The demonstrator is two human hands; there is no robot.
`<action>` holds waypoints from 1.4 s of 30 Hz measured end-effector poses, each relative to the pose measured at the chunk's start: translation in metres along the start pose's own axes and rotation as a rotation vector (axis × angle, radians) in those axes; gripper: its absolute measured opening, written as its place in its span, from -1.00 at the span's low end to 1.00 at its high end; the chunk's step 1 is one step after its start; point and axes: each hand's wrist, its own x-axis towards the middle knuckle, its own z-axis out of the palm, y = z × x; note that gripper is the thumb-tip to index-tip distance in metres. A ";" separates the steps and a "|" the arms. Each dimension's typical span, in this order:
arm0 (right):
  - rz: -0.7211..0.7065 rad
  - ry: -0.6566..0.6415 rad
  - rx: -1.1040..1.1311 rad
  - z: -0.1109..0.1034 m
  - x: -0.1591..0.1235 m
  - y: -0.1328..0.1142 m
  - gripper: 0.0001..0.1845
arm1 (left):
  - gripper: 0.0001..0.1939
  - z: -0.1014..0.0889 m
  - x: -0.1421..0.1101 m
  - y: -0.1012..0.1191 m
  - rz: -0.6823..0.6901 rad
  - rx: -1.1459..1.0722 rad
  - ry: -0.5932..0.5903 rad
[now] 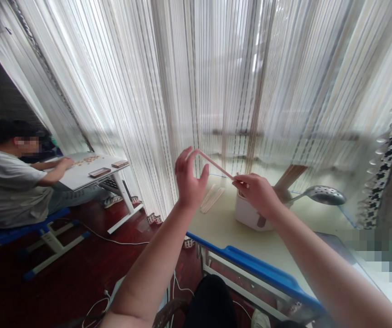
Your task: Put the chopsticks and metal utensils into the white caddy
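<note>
Both hands are raised over a pale table with a blue front edge. My left hand and my right hand hold the two ends of a thin pale chopstick; the left fingertips pinch its upper end, the right fingers pinch its lower end. Below my right hand stands a white holder with a bundle of wooden chopsticks leaning out of it and a metal ladle. Two or three loose chopsticks lie on the table.
White string curtains hang close behind the table. At the left a seated person works at another small white table with trays on it. Cables trail over the dark red floor.
</note>
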 end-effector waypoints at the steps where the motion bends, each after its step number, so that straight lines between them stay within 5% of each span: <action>1: 0.029 -0.014 0.050 -0.005 0.004 0.003 -0.79 | -0.57 0.007 0.001 -0.003 -0.100 -0.121 0.034; 4: 0.022 -0.063 0.196 -0.018 0.017 0.015 -0.79 | -0.59 0.033 0.003 -0.007 -0.312 -0.520 -0.121; 8: -0.037 -0.123 0.313 -0.021 0.034 0.031 -0.76 | -0.71 0.061 0.012 0.001 -0.379 -0.758 -0.228; 13: 0.032 -0.149 0.344 -0.017 0.059 0.043 -0.72 | -0.75 0.082 0.037 0.016 -0.335 -0.692 -0.170; 17: 0.036 -0.168 0.324 -0.010 0.070 0.051 -0.74 | -0.78 0.098 0.047 0.017 -0.285 -0.588 -0.237; 25: 0.160 -0.373 0.332 -0.003 0.055 0.077 -0.73 | -0.79 0.120 0.017 -0.001 -0.385 -0.519 -0.354; 31: 0.193 -0.367 0.374 -0.012 0.065 0.077 -0.68 | -0.78 0.127 0.000 -0.006 -0.498 -0.553 -0.350; 42: 0.186 -0.455 0.327 0.006 0.071 0.100 -0.72 | -0.66 0.125 0.001 -0.008 -0.518 -0.485 -0.297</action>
